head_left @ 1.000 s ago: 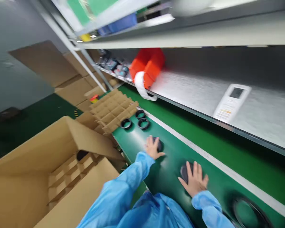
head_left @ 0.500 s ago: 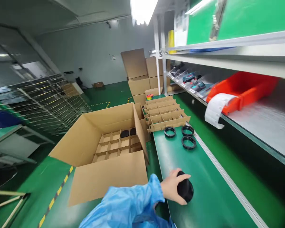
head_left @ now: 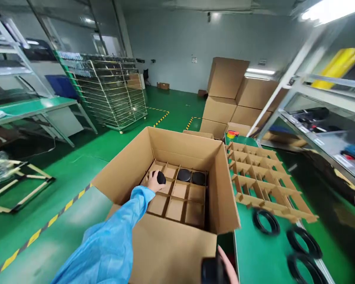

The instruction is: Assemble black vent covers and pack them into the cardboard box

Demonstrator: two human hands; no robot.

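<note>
Black round parts are what we've got in both hands right now. Our left hand (head_left: 153,182) is stretched out into the big open cardboard box (head_left: 127,173), fingers wrapped around one black round part (head_left: 161,178), holding it over the back-left cell of the cardboard divider grid (head_left: 180,197) inside. Two more black parts (head_left: 191,176) already sit in the cells just to the right of it, same back row, so the held one is right beside them but not touching as far as we can tell. Our right hand (head_left: 226,268) is way down at the bottom edge of the view, close to us, gripping another black round part (head_left: 211,271), just past the box's near right corner and over the edge of the green belt (head_left: 254,256). It's blurry and cut off there, so the exact grip is hard to make out. Over on the belt to the right lie three black rings (head_left: 301,241), well apart from both hands, with a loose cardboard divider (head_left: 263,177) lying behind them. Stacked closed cartons (head_left: 227,79) stand farther back, and a wire rack cart (head_left: 112,90) is off to the left on the green floor.
</note>
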